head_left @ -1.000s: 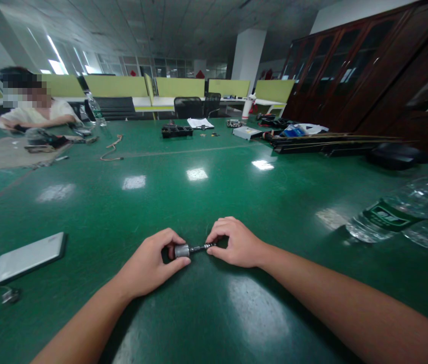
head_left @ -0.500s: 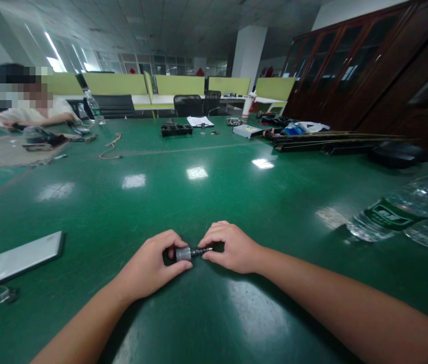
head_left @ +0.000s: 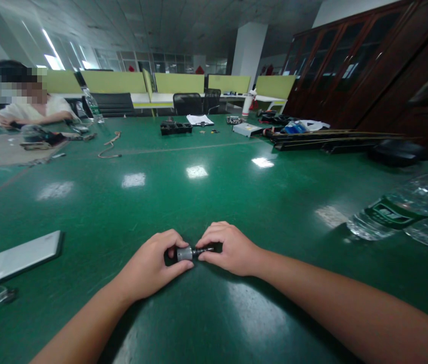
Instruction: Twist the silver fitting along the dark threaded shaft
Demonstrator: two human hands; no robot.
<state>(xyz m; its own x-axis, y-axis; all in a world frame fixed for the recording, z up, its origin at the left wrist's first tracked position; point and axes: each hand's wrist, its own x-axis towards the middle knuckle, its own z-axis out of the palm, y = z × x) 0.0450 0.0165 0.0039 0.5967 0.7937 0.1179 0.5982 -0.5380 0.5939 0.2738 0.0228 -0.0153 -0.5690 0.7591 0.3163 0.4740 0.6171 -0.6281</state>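
Note:
Between thumb and fingers of my left hand (head_left: 156, 263) is a small silver metal cylinder (head_left: 184, 254), lying sideways low over the green table. A thin dark ridged shaft (head_left: 203, 249) with a bright tip sticks out of its right end. My right hand (head_left: 232, 248) has its thumb and fingertips curled about the shaft, close to the cylinder's end. The shaft's tip shows in the gap behind those fingertips. The cylinder's left end is partly hidden by my left hand. I cannot tell what kind of part it is.
A flat white device (head_left: 22, 258) with a cable lies at left on the green table (head_left: 160, 202). Clear plastic bottles (head_left: 391, 215) lie at right. A black tray (head_left: 176, 128), papers (head_left: 199, 120) and dark strips (head_left: 327, 139) are farther back. Another person (head_left: 34, 108) sits far left.
My right hand's fingertips have shifted slightly left along the shaft, nearer to the cylinder. My left hand and the cylinder have barely moved.

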